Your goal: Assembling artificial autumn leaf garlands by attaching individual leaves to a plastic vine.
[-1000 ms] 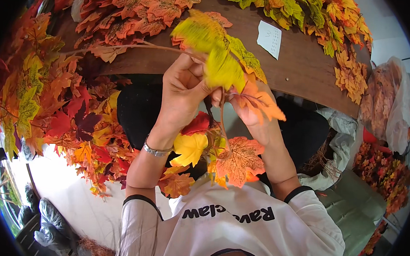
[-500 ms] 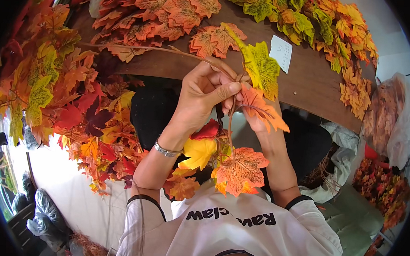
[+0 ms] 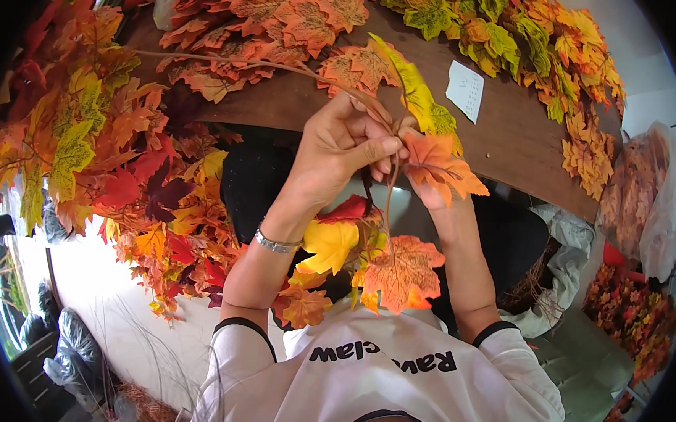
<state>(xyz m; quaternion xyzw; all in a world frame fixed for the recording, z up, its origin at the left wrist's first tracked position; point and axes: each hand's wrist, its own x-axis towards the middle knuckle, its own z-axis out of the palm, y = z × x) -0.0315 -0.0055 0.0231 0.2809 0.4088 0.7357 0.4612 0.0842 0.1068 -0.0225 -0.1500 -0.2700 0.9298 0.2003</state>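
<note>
Both my hands work close together on a brown artificial vine stem (image 3: 292, 69) in front of the table edge. My left hand (image 3: 322, 149) is closed, its thumb and fingers pinching the stem. Just right of it, my right hand (image 3: 428, 197) also has its fingers closed at the joint, partly hidden behind an orange artificial leaf (image 3: 441, 164). A yellow-green leaf (image 3: 414, 91) sticks up above the joint, seen nearly edge-on. Below the hands hang a speckled orange leaf (image 3: 403, 274) and a yellow leaf (image 3: 328, 245). The stem runs leftward towards a large leafy bunch (image 3: 113, 130).
The brown table (image 3: 517, 155) bears a heap of orange leaves (image 3: 249, 8) and yellow-green ones (image 3: 485, 35). A white paper slip (image 3: 464, 93) lies there. At right stand a clear plastic bag of leaves (image 3: 637, 188) and a green padded seat (image 3: 582, 361).
The yellow-green leaf has turned from facing me to nearly edge-on. The orange leaf has shifted slightly right. The hanging speckled leaf has swung a little upward; both hands keep their grip.
</note>
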